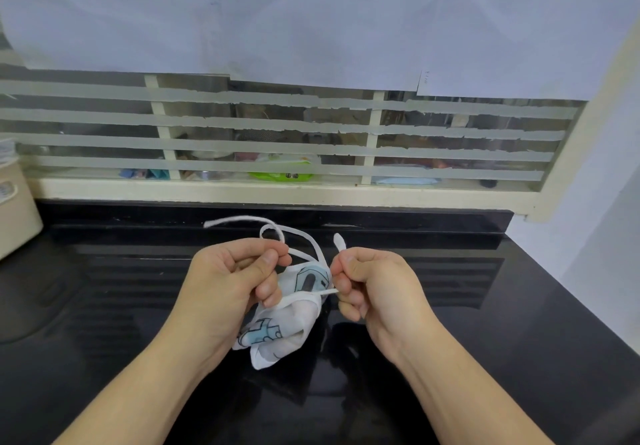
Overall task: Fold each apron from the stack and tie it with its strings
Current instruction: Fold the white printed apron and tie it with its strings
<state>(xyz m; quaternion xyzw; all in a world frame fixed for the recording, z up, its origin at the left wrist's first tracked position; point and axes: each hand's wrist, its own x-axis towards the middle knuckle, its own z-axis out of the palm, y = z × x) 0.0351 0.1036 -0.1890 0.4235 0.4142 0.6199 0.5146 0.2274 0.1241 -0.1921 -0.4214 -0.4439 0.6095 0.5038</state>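
Observation:
A small folded white apron (287,320) with blue and grey cartoon prints hangs between my hands above the black counter (519,340). A white string wraps around its middle. My left hand (228,278) pinches one white string (277,233), which loops up and trails off to the left. My right hand (374,285) pinches the other string end (340,242), which pokes up above the thumb, and a taut stretch of string runs from the bundle to its fingers.
A beige container (14,216) stands at the counter's far left. Behind the counter runs a cream window frame (277,192) with frosted stripes; green and blue packets lie behind the glass. A white wall closes the right side.

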